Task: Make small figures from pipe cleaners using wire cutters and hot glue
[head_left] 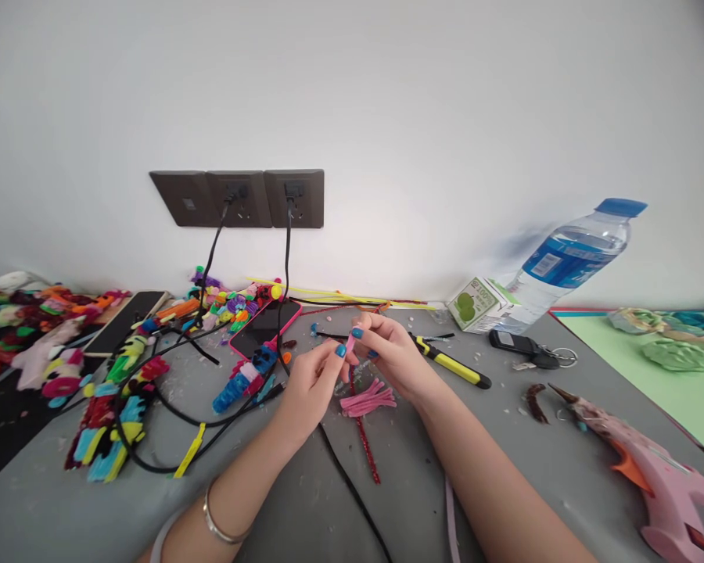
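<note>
Both hands meet above the middle of the grey table, fingertips pinched on a short pink pipe cleaner piece (pixel 350 344). My left hand (pixel 317 379) grips its lower end between thumb and fingers. At the upper end, my right hand (pixel 390 352) pinches with blue-nailed thumb and forefinger; part of the piece is hidden by the fingers. Just below the hands lies a bundle of pink pipe cleaner pieces (pixel 368 399). A red glittery pipe cleaner (pixel 367 450) runs under that bundle toward me. Right of my right hand rests a yellow and black utility knife (pixel 454 366).
Pink glue gun (pixel 651 469), keys (pixel 522 346), water bottle (pixel 569 262) and small juice carton (pixel 478 305) stand or lie right. Left are colourful pipe cleaner figures (pixel 117 422), black cables (pixel 152 469) and a pink-edged phone (pixel 264 328). Wall sockets (pixel 238 199) hold two plugs.
</note>
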`<action>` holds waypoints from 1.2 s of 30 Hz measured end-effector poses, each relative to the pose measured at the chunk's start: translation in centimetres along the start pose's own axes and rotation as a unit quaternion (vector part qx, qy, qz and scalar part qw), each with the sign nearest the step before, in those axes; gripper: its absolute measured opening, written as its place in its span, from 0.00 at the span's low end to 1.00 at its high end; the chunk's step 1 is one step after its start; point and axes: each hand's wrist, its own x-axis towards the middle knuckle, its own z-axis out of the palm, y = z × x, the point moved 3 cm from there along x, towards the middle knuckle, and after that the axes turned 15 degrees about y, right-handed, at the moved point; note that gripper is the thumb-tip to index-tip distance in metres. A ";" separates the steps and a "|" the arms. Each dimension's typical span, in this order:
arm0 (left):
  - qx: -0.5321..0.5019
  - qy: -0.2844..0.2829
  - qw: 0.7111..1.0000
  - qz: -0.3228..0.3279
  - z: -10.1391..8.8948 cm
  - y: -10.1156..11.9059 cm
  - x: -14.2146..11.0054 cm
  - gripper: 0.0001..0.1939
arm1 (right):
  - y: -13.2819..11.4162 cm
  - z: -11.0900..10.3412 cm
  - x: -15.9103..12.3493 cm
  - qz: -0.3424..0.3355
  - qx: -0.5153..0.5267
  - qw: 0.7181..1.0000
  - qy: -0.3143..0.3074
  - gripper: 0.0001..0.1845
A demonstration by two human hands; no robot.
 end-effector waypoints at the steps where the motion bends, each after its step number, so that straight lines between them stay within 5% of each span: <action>1: 0.003 -0.005 1.000 0.002 0.0 0.1 0.0 0.22 | 0.1 0.3 -0.2 0.010 -0.002 1.000 -0.021 0.19; 4: 0.030 0.001 0.999 0.017 -0.1 0.5 0.1 0.19 | 0.4 0.7 -0.4 0.019 0.000 0.999 -0.043 0.19; 10: 0.158 0.073 0.978 0.117 -0.6 1.0 0.4 0.14 | 1.0 0.5 0.0 -0.010 -0.013 1.000 0.026 0.20; 16: 0.173 0.077 0.974 0.129 -0.6 0.9 0.3 0.12 | 1.2 0.9 -0.2 -0.007 0.009 0.999 0.031 0.17; 22: 0.243 0.097 0.941 0.214 -0.8 1.5 -0.1 0.12 | 1.2 1.5 -0.3 0.021 0.050 0.998 0.026 0.18; 30: 0.116 0.056 0.991 0.047 -0.6 0.5 0.3 0.09 | 0.7 0.4 -0.2 0.022 -0.036 0.999 -0.016 0.20; 36: 0.030 0.069 0.997 0.001 -1.0 0.3 0.8 0.11 | 0.5 0.4 -0.2 0.006 -0.056 0.998 -0.017 0.18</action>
